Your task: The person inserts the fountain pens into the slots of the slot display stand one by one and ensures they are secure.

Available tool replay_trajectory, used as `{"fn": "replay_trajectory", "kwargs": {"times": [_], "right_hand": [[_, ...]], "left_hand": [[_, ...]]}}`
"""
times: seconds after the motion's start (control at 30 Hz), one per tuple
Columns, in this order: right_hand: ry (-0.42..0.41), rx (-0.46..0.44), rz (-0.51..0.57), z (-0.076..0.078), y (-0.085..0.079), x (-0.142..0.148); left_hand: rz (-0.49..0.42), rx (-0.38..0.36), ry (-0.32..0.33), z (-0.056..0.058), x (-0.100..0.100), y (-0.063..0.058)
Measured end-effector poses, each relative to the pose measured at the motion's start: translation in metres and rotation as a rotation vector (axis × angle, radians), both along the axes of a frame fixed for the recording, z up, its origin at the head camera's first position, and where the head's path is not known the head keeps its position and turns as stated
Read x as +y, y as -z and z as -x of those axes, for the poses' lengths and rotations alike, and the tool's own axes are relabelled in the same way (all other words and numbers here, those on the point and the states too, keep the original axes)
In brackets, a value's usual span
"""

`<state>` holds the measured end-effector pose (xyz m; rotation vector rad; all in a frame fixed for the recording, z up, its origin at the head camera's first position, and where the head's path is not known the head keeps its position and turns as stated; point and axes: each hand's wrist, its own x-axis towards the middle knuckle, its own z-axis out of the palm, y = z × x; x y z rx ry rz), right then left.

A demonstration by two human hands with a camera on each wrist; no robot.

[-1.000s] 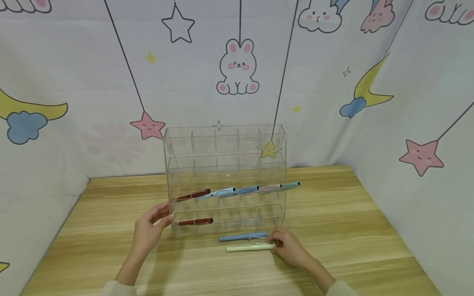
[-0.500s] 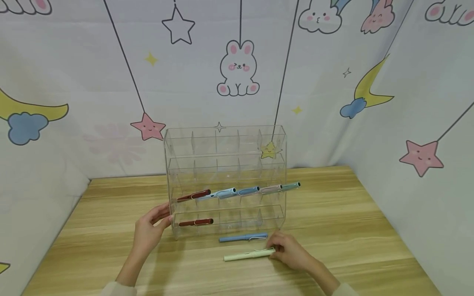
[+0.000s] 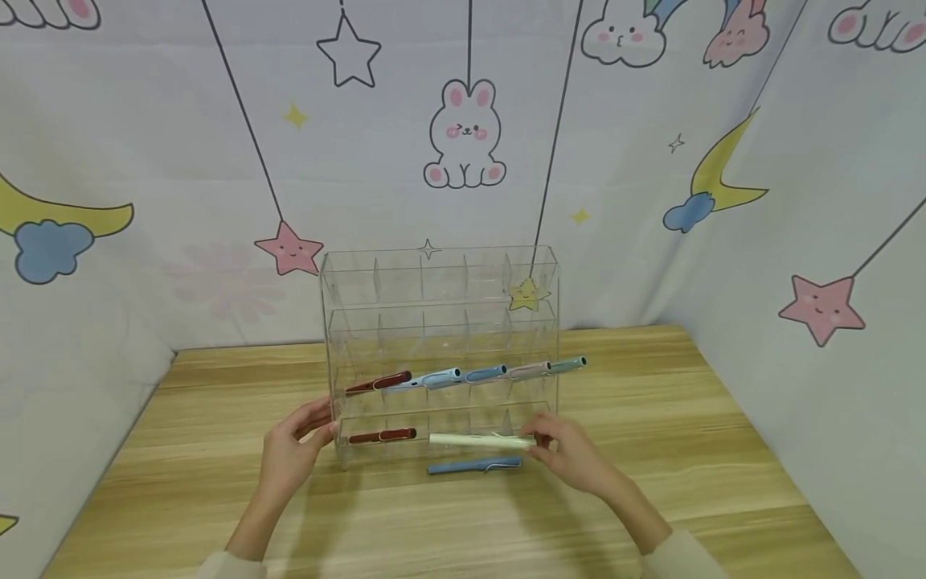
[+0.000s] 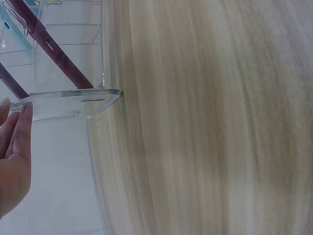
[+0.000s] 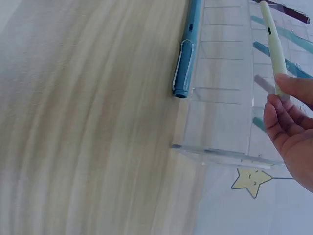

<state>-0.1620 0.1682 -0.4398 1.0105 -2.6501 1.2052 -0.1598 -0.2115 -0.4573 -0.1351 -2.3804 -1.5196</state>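
My right hand [image 3: 571,454] pinches a pale green pen [image 3: 477,441] by its clip end, between thumb and fingers. The pen lies level in front of the lowest tier of a clear acrylic pen rack [image 3: 443,314]. In the right wrist view, the pen [image 5: 274,41] points away from the fingertips. A blue pen [image 3: 473,466] with a metal clip lies on the table before the rack. My left hand [image 3: 292,446] touches the rack's left side with fairly straight fingers; in the left wrist view its fingertips meet the outer face of the side panel [image 4: 73,100].
Inside the lowest tier, a dark red pen [image 3: 383,435] sits at the left. The tier above carries another dark red pen [image 3: 378,382], a light blue pen [image 3: 437,378], a blue pen, a pinkish pen and a green pen [image 3: 567,364]. Patterned cloth walls surround the wooden table [image 3: 651,450].
My right hand has lifted the pale green pen off the table, first drawing it slightly nearer, then raising it toward the rack's lowest tier. The left hand has stayed at the rack's side.
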Motion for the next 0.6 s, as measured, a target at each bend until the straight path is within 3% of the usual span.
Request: {"fn": "replay_trajectory", "kwargs": {"times": [0.3, 0.6], "right_hand": [[0.018, 0.105, -0.092, 0.012, -0.007, -0.023], [0.069, 0.149, -0.068, 0.017, -0.007, -0.047]], "left_hand": [[-0.009, 0.002, -0.003, 0.000, 0.000, 0.001], [-0.012, 0.002, -0.007, 0.000, 0.001, 0.000]]}}
